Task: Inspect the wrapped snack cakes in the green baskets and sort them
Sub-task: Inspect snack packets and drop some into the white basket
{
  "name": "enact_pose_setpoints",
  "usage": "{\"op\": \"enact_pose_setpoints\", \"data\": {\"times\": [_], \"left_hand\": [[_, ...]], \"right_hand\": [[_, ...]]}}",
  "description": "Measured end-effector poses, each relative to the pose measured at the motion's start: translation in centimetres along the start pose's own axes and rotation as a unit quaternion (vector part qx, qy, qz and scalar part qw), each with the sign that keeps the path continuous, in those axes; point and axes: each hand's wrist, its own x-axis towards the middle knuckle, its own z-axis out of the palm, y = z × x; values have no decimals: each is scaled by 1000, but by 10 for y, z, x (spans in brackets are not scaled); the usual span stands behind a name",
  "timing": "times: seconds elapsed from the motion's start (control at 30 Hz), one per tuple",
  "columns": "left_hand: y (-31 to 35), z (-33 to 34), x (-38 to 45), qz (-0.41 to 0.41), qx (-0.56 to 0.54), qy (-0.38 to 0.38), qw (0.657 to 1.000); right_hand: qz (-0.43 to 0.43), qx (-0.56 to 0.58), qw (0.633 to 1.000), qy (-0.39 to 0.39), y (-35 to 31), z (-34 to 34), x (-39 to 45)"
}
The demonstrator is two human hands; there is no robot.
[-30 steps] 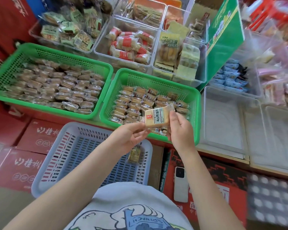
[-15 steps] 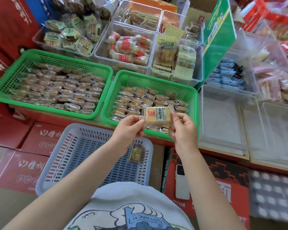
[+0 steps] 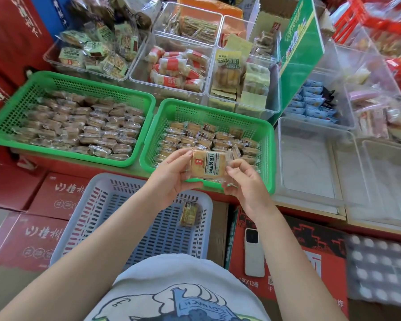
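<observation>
while both hands work above the near rim of the right green plastic basket [image 3: 267, 144], the head view shows one clear-wrapped square snack cake with a white printed label [image 3: 209, 165] held up between them, label toward the camera. the left hand [image 3: 171, 174] grips the cake's left edge with thumb and curled fingers; the right hand [image 3: 243, 181] pinches the crinkled wrapper at its right edge.

judging from how things lie, sorting has barely begun: the pale blue slotted plastic basket [image 3: 83, 205] in front of the person holds a single wrapped cake [image 3: 189, 213], while the right green basket is about half covered with cakes and the left green plastic basket [image 3: 16, 107] is packed nearly wall to wall. this cake is not yet placed.

for room, the blue basket sits just below the hands with an open floor, an easy drop. the green baskets' rims touch, and a white phone [image 3: 254, 251] lies on a red carton [image 3: 310, 239] near the right forearm
</observation>
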Motion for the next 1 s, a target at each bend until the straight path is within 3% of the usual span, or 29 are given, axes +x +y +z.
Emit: {"op": "enact_pose_setpoints", "data": {"times": [0.1, 0.37, 0.57, 0.7, 0.8, 0.9, 1.0], "left_hand": [[3, 1, 1, 15, 38, -26, 999], [-5, -4, 10, -17, 12, -40, 999], [-5, -10, 22, -45, 9, -46, 998], [-7, -20, 32, -47, 27, 3, 998], [-10, -27, 43, -52, 25, 40, 998], [-12, -33, 58, -59, 46, 69, 995], [-17, -41, 76, -53, 157, 131, 977]], "right_hand": [[10, 26, 1000, 6, -2, 3, 2], [42, 243, 968, -54, -4, 3, 12], [75, 273, 959, -15, 14, 3, 26], [88, 177, 979, 44, 21, 3, 43], [94, 30, 995, 22, 24, 6, 54], [86, -135, 987, -1, 25, 8, 65], [50, -200, 977, 49, 26, 7, 81]]}}
